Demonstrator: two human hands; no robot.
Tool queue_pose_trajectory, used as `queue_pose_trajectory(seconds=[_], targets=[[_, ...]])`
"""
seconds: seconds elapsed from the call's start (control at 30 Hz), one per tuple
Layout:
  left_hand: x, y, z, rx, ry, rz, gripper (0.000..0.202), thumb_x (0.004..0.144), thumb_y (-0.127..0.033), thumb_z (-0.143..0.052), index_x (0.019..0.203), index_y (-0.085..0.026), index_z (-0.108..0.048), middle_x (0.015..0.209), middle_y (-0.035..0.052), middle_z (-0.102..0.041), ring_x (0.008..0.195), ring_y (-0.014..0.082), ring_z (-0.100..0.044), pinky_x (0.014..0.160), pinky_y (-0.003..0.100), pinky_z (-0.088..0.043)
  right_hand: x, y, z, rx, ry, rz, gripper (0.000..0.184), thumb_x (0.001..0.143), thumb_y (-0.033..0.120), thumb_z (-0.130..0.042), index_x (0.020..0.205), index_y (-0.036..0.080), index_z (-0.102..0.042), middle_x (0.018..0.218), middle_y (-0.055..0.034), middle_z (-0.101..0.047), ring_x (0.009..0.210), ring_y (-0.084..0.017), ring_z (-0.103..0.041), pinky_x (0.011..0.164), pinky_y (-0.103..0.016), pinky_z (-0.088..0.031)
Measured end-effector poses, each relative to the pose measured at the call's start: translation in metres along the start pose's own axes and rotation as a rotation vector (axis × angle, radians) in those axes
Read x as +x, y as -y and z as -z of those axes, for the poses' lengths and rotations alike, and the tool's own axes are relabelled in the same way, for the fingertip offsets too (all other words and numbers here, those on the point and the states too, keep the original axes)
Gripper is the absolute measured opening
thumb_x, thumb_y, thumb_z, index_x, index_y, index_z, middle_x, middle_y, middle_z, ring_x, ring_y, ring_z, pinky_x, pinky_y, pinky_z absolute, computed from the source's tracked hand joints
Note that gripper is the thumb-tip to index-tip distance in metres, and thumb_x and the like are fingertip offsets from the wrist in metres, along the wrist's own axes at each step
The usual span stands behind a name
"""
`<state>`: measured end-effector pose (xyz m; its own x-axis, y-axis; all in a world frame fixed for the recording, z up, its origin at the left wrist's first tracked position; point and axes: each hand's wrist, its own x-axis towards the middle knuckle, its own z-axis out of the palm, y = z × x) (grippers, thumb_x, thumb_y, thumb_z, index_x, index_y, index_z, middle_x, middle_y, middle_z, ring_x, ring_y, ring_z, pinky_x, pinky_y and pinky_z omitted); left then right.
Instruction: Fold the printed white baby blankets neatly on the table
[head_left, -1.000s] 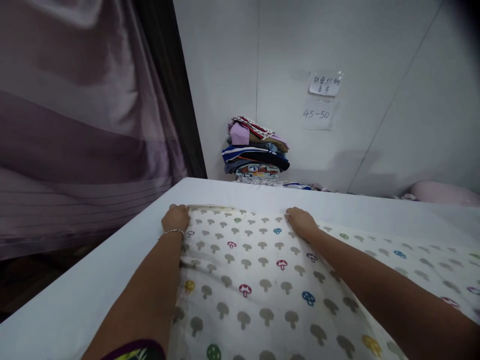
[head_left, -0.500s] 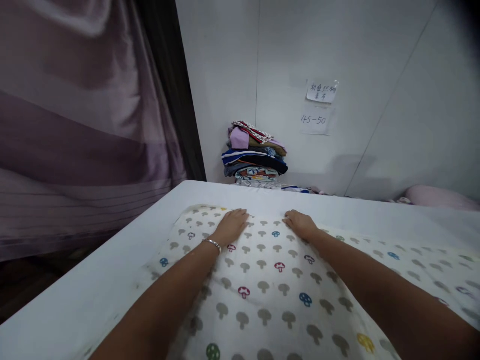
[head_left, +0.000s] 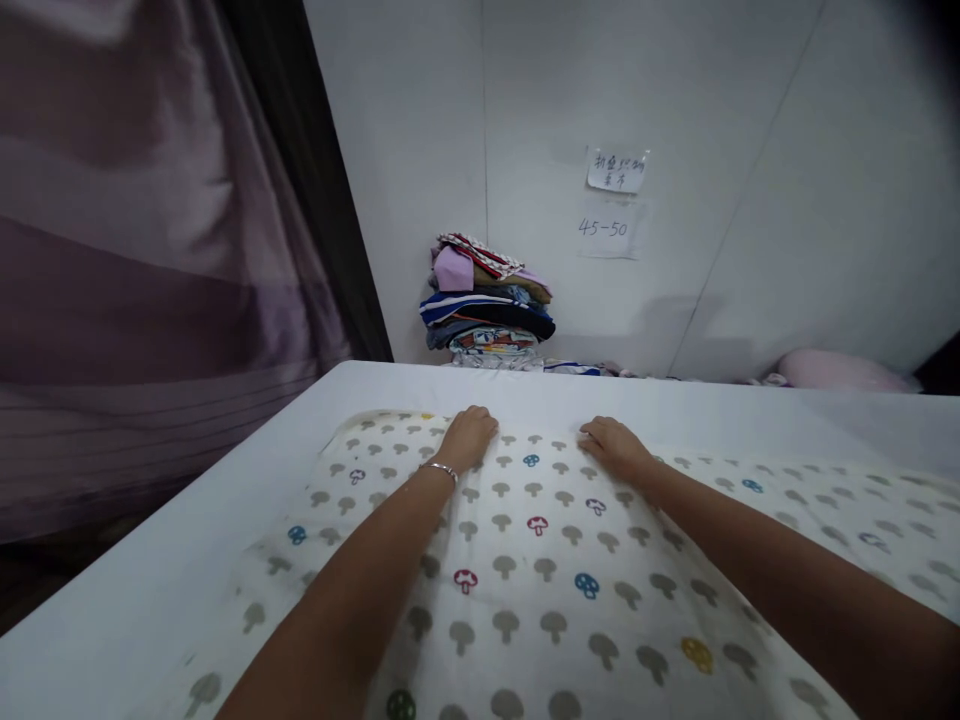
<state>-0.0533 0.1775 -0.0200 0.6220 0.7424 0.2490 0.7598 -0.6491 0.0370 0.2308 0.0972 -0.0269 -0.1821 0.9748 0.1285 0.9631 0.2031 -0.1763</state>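
A cream cloth [head_left: 517, 545] printed with grey and coloured mushrooms lies spread over a white table [head_left: 150, 540]. My left hand [head_left: 469, 437], with a silver bracelet at its wrist, rests on the cloth's far edge, its slightly bent fingers pointing away from me. Farther right along that edge is my right hand [head_left: 615, 447], palm down, fingertips touching the cloth near its border. Both sets of fingers look laid on the fabric rather than closed around it, though their undersides are hidden. My forearms cover parts of the cloth on both sides.
Folded fabrics [head_left: 491, 300] are stacked beyond the table's far edge, against a white wall [head_left: 405, 150]. Two handwritten paper notes [head_left: 611, 225] are taped there. A pink rounded bundle [head_left: 840, 370] lies at the back right. A mauve curtain [head_left: 150, 300] hangs at left.
Both hands have shifted a little to the right along the cloth's far edge. The cloth stays nearly in place on the table, while the whole view has turned slightly right.
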Motion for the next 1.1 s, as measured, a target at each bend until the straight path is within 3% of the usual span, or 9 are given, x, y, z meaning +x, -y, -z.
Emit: queue_pose_trajectory(seconds=[0.27,0.37,0.53,0.67,0.77,0.93,1.1], targets=[[0.012,-0.009,0.001,0.066,-0.012,0.115,0.024,0.085,-0.012,-0.038,0.088,-0.015,-0.061,0.096,0.0127,-0.06,0.099,0.0233,-0.052,0.086,0.038,-0.037,0.002,0.005,0.004,0.05,-0.016,-0.166,0.022,0.09,0.026,-0.043,0.089,0.017,-0.062,0.095,-0.0068,-0.062,0.088,-0.018,-0.054,0.074,-0.025,-0.036],[0.019,-0.012,-0.005,0.091,-0.021,0.195,0.027,0.085,-0.009,-0.034,0.093,-0.012,-0.06,0.097,0.0155,-0.06,0.098,0.0256,-0.054,0.085,0.041,-0.037,0.007,0.008,0.0,0.053,-0.036,-0.2,0.023,0.09,0.027,-0.041,0.089,0.016,-0.062,0.095,-0.0079,-0.062,0.087,-0.019,-0.054,0.072,-0.027,-0.036],[0.015,-0.01,-0.006,0.059,0.013,0.216,0.027,0.084,-0.011,-0.038,0.099,-0.014,-0.059,0.103,0.0123,-0.062,0.099,0.0229,-0.056,0.084,0.035,-0.04,0.004,0.002,0.0,0.045,-0.038,-0.183,0.024,0.09,0.03,-0.045,0.098,0.017,-0.063,0.101,-0.0084,-0.061,0.094,-0.02,-0.052,0.078,-0.027,-0.035],[0.007,-0.017,-0.004,-0.025,-0.031,0.159,0.035,0.086,-0.016,-0.039,0.118,-0.018,-0.054,0.12,0.0099,-0.059,0.112,0.0212,-0.051,0.097,0.036,-0.035,-0.021,-0.027,0.011,0.042,-0.048,-0.18,0.029,0.093,0.03,-0.038,0.1,0.02,-0.064,0.102,-0.006,-0.061,0.096,-0.016,-0.052,0.08,-0.023,-0.036],[0.005,-0.039,-0.01,-0.122,-0.073,0.073,0.036,0.088,-0.023,-0.038,0.121,-0.02,-0.053,0.129,0.009,-0.054,0.121,0.0213,-0.045,0.104,0.039,-0.03,-0.05,-0.061,0.022,0.022,-0.059,-0.209,0.031,0.094,0.027,-0.036,0.096,0.019,-0.066,0.101,-0.006,-0.062,0.095,-0.016,-0.053,0.082,-0.024,-0.036],[0.003,-0.078,-0.022,-0.209,0.034,-0.044,0.041,0.091,-0.035,-0.035,0.128,-0.021,-0.048,0.139,0.0081,-0.044,0.13,0.0218,-0.035,0.107,0.045,-0.025,-0.088,-0.114,0.032,0.006,-0.064,-0.225,0.025,0.089,0.024,-0.044,0.1,0.017,-0.065,0.106,-0.0076,-0.061,0.098,-0.018,-0.053,0.087,-0.026,-0.036],[0.0,-0.085,-0.024,-0.196,0.022,-0.029,0.042,0.093,-0.038,-0.029,0.127,-0.022,-0.049,0.139,0.0061,-0.044,0.131,0.0205,-0.033,0.108,0.043,-0.023,-0.095,-0.122,0.028,0.023,-0.118,-0.184,0.021,0.088,0.022,-0.046,0.096,0.017,-0.065,0.105,-0.0071,-0.061,0.099,-0.018,-0.052,0.088,-0.027,-0.036]])
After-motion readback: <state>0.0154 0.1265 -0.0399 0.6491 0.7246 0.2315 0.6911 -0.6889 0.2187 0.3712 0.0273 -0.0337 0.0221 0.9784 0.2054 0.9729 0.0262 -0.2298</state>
